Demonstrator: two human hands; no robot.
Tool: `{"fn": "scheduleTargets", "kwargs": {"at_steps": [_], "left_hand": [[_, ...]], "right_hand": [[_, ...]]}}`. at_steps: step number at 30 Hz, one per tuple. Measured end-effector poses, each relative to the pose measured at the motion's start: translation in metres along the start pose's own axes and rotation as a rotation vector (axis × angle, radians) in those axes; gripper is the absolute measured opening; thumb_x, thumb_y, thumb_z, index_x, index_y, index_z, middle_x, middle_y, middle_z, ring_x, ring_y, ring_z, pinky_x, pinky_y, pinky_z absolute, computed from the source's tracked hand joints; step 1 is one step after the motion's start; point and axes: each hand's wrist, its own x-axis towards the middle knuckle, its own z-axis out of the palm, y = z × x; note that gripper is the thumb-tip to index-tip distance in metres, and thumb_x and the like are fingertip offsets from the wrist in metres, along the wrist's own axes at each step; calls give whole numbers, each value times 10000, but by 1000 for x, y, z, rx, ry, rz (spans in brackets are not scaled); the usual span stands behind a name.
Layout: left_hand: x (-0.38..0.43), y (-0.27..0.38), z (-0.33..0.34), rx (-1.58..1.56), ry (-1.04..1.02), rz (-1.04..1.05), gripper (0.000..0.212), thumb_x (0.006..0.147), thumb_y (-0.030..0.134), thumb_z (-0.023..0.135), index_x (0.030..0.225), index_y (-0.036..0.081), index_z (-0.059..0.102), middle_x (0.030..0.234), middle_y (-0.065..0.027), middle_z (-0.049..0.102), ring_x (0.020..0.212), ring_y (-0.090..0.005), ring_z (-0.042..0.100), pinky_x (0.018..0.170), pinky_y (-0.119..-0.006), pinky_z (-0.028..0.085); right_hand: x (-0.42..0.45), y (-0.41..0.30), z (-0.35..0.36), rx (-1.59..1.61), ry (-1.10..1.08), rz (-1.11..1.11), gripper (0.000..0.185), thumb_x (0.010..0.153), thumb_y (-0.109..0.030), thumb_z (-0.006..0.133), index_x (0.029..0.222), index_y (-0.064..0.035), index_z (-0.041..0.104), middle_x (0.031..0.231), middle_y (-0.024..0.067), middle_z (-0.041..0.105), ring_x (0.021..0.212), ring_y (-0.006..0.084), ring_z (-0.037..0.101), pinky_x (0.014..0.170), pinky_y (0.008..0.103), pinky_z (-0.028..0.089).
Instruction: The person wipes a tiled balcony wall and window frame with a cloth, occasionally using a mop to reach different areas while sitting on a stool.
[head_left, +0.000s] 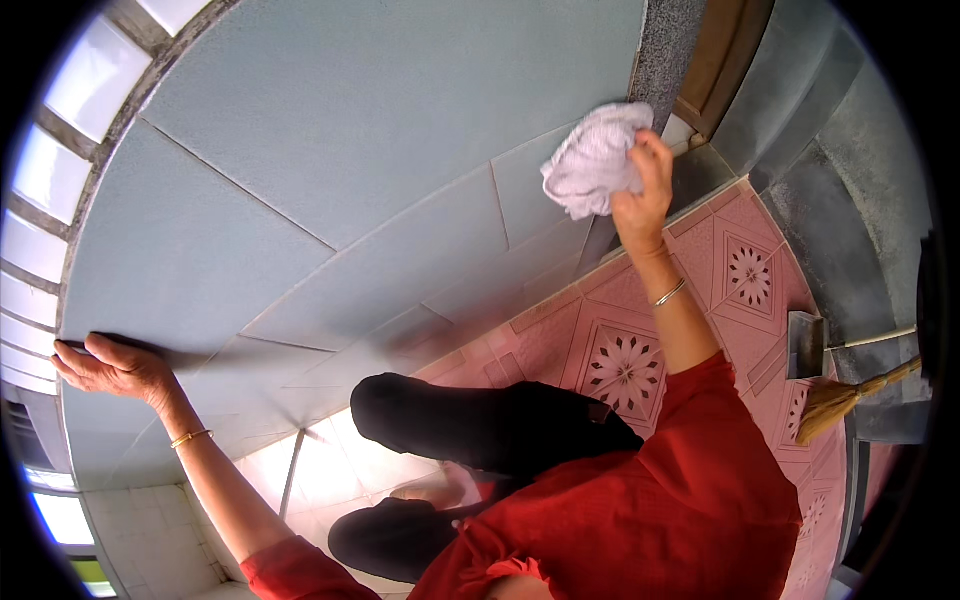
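A crumpled white cloth (596, 161) lies bunched under my right hand (646, 191), against the grey-blue tiled wall (405, 142) near its dark stone edge strip (664, 64). My fingers are closed on the cloth's right side. At the far left, my left hand (116, 367) rests on the wall tiles, beside the border with the glass blocks (37, 236). It holds nothing, and its fingers are slightly bent.
Below the wall lies a pink patterned tile floor (559, 330). At the right stand a dustpan (808, 345) and a straw broom (832, 401) by grey steps (840, 217). A brown wooden door or frame (716, 67) is at the top right.
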Motion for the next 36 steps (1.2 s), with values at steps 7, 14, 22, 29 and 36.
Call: {"fn": "scheduleTargets", "kwargs": {"at_steps": [7, 14, 22, 29, 36], "left_hand": [[-3, 9, 0, -22, -85, -60, 631, 950, 443, 379, 1418, 21, 348, 1479, -253, 263, 1392, -379, 179, 1128, -500, 149], [-1, 0, 3, -2, -19, 11, 602, 935, 428, 379, 1359, 1, 403, 1382, -230, 372, 1323, -369, 271, 1109, -493, 172], [-5, -2, 11, -19, -35, 67, 492, 883, 409, 381, 1039, -39, 514, 1007, -177, 473, 974, -328, 408, 966, -488, 296], [7, 22, -16, 74, -344, 36, 779, 960, 569, 333, 1476, 5, 185, 1530, -262, 108, 1399, -392, 184, 1119, -567, 179], [9, 6, -6, -74, -205, 37, 707, 985, 507, 344, 1471, 12, 214, 1526, -260, 133, 1386, -391, 220, 1124, -551, 185]], "right_hand": [[-203, 22, 40, 435, 155, 981, 399, 750, 59, 592, 1131, -14, 501, 1159, 100, 537, 1067, 243, 545, 949, 336, 420], [-296, 70, 43, 557, 176, 1573, 433, 690, 56, 656, 1096, -40, 541, 994, 54, 600, 916, 199, 603, 784, 327, 523], [-187, -5, 21, 983, 106, 1621, 357, 851, -153, 626, 1180, -96, 501, 1112, 44, 576, 1018, 212, 602, 846, 400, 536], [-136, -46, 26, 977, 153, 1536, 457, 879, -229, 656, 1259, -59, 468, 1191, 38, 538, 1093, 173, 530, 946, 341, 459], [-268, 18, 50, 776, 189, 1850, 365, 887, -163, 618, 1219, -52, 514, 1183, 58, 553, 1068, 204, 549, 883, 362, 494]]}}
